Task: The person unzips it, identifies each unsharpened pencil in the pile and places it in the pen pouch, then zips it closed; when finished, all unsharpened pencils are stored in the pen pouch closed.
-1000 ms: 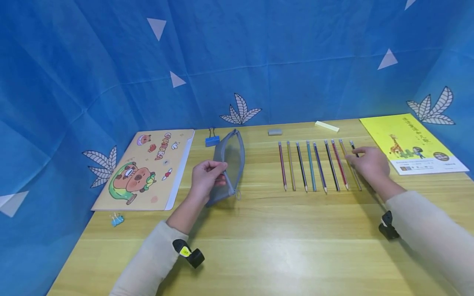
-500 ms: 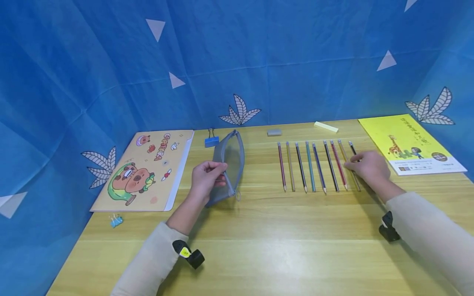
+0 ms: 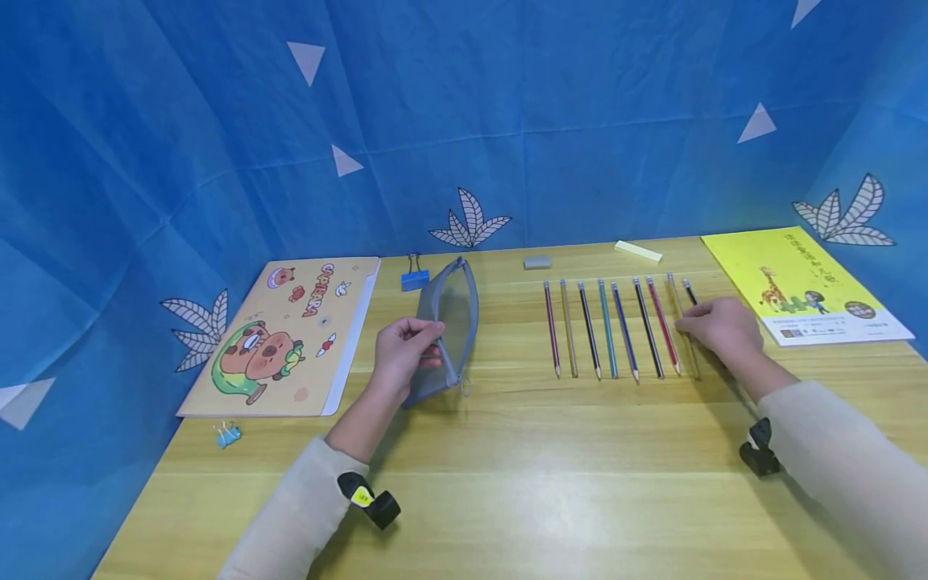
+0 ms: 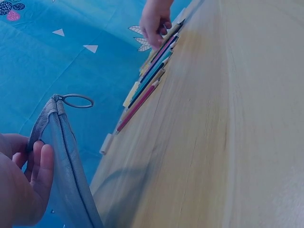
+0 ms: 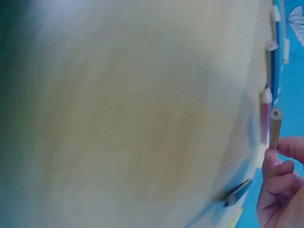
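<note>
My left hand [image 3: 406, 346] grips one side of a grey mesh zip pouch [image 3: 460, 310], whose mouth gapes open. A ring pull [image 4: 78, 100] hangs from its zip end. At the right of a row of pencils, my right hand [image 3: 725, 326] pinches a tan pencil [image 3: 675, 296] between thumb and fingertip. Its tip end [image 5: 275, 114] points towards the camera in the right wrist view, raised off the table. A black pencil [image 3: 689, 292] lies partly hidden behind that hand. Left of it lie a red pencil [image 3: 663, 326], a teal pencil [image 3: 607, 329] and several others, side by side.
A grey eraser [image 3: 537, 263] and a pale yellow stick [image 3: 638, 251] lie at the back. At right is a yellow booklet [image 3: 805, 282]. A capybara folder [image 3: 290, 346], a blue binder clip [image 3: 416, 279] and a light-blue clip [image 3: 228, 435] are at left.
My right hand has closed its fingertips on the tan pencil and lifted it, its ends shifting slightly out of line. My left hand and the pouch stay in place.
</note>
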`<state>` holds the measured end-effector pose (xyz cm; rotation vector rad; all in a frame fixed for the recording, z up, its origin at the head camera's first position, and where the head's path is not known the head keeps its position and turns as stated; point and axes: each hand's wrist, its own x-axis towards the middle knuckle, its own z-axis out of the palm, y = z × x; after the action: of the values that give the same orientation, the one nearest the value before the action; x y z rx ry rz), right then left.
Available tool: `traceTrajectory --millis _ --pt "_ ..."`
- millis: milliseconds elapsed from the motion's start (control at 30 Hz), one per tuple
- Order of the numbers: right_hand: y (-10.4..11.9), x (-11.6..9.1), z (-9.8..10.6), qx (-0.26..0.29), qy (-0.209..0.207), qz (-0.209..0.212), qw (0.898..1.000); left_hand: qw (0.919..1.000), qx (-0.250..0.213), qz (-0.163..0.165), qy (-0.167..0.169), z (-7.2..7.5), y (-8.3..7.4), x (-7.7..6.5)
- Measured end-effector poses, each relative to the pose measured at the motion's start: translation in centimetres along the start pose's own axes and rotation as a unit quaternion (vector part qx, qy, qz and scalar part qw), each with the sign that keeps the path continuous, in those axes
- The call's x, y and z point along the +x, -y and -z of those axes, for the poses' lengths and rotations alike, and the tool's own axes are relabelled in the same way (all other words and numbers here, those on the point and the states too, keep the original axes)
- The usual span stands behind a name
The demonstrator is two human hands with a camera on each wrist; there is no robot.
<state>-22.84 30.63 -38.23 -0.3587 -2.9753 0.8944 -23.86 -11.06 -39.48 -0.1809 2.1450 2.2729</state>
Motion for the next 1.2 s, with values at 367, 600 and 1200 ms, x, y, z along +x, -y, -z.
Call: traceTrajectory --millis 367,600,1200 --pt "4.9 -0.3 0.2 0.193 -0.054 -0.013 0.980 0.9999 -0.012 -0.002 -0.001 0.2 0.4 0.2" --pt "9.5 -1.8 -1.0 0.374 -0.027 -0.021 0.927 0.9999 -0.009 0.009 -0.008 -0.4 -1.4 -1.3" --pt "19.7 -3.4 -8.2 0.560 -0.027 -0.062 0.826 0.9993 -0.011 0.034 -0.004 -1.2 -3.1 -2.3"
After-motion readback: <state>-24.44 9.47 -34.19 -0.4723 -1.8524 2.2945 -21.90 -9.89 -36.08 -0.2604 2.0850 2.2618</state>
